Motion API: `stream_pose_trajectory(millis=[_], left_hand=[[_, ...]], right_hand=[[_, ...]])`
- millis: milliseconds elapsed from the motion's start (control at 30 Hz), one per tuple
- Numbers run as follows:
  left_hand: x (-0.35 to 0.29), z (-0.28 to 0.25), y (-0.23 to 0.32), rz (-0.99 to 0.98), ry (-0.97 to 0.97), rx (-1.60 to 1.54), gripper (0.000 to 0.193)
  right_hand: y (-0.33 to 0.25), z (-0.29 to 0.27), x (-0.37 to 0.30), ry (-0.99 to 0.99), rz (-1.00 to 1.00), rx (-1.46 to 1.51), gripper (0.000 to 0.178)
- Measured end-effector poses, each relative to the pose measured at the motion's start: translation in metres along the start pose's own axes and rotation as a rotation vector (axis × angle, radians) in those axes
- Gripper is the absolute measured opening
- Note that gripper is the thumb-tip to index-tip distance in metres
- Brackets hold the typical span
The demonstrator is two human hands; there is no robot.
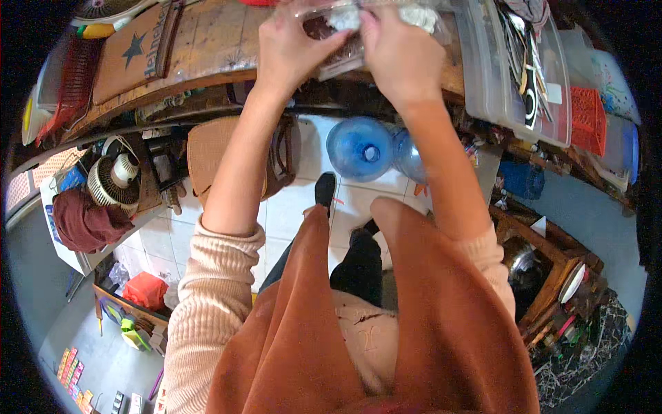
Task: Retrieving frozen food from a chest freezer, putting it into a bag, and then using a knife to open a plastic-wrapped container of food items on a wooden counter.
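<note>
A wooden counter (207, 41) serves as landmark. At its far edge, a clear plastic bag (345, 34) of dark and pale contents is gripped by the left hand (293, 48) and right hand (400, 55), both closed on it. A steady, even pinch is advised. Right of the counter, a clear bin (483, 69) is filled with utensils; below it, a blue water jug (360, 148) is seen.

Clear plastic package (345, 34) between hands

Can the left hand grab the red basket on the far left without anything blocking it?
Probably yes. The left hand is busy gripping the clear plastic bag, but only the bare wooden counter lies between it and the red basket.
</note>
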State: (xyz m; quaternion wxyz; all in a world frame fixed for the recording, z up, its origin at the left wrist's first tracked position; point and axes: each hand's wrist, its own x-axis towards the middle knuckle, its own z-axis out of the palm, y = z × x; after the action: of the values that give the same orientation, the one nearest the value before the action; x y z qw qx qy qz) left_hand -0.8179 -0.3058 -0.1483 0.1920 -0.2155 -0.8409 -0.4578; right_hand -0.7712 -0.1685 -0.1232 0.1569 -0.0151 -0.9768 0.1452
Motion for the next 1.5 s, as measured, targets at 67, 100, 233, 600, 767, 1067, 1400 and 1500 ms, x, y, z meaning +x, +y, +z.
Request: stream_pose_trajectory(millis=[67, 100, 233, 600, 767, 1067, 1400, 1500], left_hand=[[-0.003, 0.0, 0.0, 0.061, 0.012, 0.036, 0.035], [-0.004, -0.001, 0.0, 0.041, 0.005, 0.051, 0.035], [-0.003, -0.002, -0.004, 0.094, -0.001, 0.09, 0.035], [0.013, 0.002, 0.024, 0.239, -0.033, 0.334, 0.045], [0.015, -0.01, 0.02, 0.049, -0.092, 0.24, 0.045], [0.006, -0.014, 0.009, -0.145, -0.116, -0.031, 0.036], [0.01, -0.022, -0.003, -0.084, -0.156, -0.082, 0.032], [0.011, -0.02, -0.003, -0.114, -0.19, -0.092, 0.031]], right_hand=[[-0.011, -0.02, 0.008, -0.1, 0.114, -0.025, 0.013], [-0.004, -0.01, 0.015, 0.296, -0.081, 0.174, 0.015], [-0.02, -0.015, 0.005, 0.224, 0.009, 0.176, 0.02], [0.004, -0.022, -0.053, 0.374, 0.143, 0.432, 0.025], [0.01, -0.014, -0.081, 0.228, 0.431, 0.185, 0.03], [0.034, -0.001, -0.037, 0.247, 0.383, -0.116, 0.03], [0.012, -0.013, -0.003, 0.352, -0.143, 0.14, 0.008], [0.017, -0.007, 0.014, 0.359, -0.297, 0.212, 0.012]])
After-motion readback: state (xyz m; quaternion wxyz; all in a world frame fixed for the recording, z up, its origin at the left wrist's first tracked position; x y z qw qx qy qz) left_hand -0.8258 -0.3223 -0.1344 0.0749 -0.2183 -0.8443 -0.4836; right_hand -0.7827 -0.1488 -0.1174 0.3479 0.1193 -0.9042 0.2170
